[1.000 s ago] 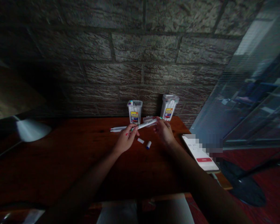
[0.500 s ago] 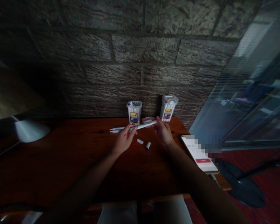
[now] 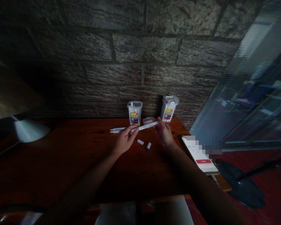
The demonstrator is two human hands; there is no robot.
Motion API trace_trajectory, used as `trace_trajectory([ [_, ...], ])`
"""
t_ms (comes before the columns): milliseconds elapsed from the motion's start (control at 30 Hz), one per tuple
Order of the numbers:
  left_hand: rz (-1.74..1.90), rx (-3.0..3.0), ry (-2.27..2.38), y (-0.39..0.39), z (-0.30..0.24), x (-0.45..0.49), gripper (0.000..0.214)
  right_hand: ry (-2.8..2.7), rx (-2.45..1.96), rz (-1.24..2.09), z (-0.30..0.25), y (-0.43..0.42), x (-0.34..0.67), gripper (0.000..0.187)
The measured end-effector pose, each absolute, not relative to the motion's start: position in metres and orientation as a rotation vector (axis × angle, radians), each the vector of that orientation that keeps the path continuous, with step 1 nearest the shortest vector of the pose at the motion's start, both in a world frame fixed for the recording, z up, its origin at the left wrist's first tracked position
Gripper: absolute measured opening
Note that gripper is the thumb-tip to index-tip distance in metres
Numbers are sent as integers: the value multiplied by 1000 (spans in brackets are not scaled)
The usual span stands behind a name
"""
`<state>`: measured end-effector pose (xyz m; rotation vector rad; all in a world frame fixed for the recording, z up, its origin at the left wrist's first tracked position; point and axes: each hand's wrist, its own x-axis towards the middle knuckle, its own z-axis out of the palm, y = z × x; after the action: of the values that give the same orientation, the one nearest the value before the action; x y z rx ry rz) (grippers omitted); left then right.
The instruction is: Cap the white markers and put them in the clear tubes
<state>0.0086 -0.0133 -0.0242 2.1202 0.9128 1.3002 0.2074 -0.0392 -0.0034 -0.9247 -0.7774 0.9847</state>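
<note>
A white marker pen (image 3: 147,126) is held across between my two hands, above the table. My left hand (image 3: 125,141) is closed around its left end, where a bit of green shows. The other end is pinched in the fingers of my right hand (image 3: 164,132). Below the pen, two loose caps lie on the wood: a white cap (image 3: 140,142) and a white cap with a dark blue end (image 3: 148,146). Beyond my left hand lie two white markers (image 3: 117,129), one with a red tip. Red marks show on my left hand.
Against the stone wall stand an open clear box of markers (image 3: 134,114) and a lidded box (image 3: 170,109). A clear plastic lid (image 3: 149,120) lies between them. A phone (image 3: 202,157) lies at the table's right edge, and a lamp (image 3: 31,131) stands at left.
Both hands keep hold of the marker pen, which has turned slightly so that print on its barrel shows more. Everything else on the table lies as before.
</note>
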Motion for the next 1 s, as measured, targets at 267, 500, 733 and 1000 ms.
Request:
trace_trajectory([
  [267, 1329, 2147, 906, -13, -25, 9, 26, -769, -894, 1001, -4, -39, 207, 39],
  [500, 1288, 2098, 876, -11, -28, 10, 28, -784, -945, 956, -4, -39, 207, 45],
  [733, 1309, 2016, 879, -9, -29, 9, 30, -810, -991, 966, -7, -38, 208, 46],
  [1000, 1270, 1986, 871, -10, -27, 10, 29, -797, -973, 972, -6, -39, 207, 45],
])
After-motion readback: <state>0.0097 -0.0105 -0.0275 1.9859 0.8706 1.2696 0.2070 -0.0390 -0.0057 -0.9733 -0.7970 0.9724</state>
